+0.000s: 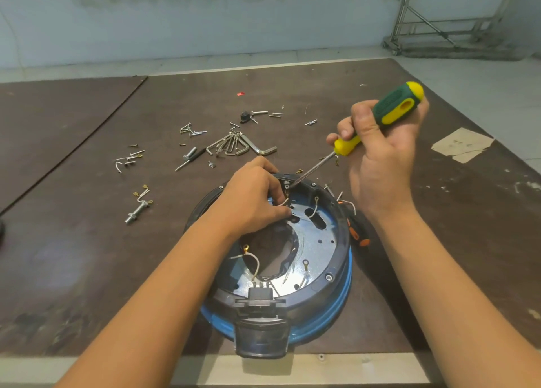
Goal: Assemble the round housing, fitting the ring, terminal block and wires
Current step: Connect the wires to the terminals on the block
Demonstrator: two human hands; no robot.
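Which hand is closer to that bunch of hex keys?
Left. The left hand, pinching a wire in the housing, sits just this side of the hex keys; the right hand, gripping the screwdriver, is farther off to their right.

Round blue-and-black housing lies open side up — white wires loose inside, terminal block at near rim.

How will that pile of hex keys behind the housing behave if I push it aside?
The hex keys look like bare steel, so probably stiff and heavy for their size. They overlap in a fan on the table, so a push may drag several along and splay them. Their L-bends should stop rolling.
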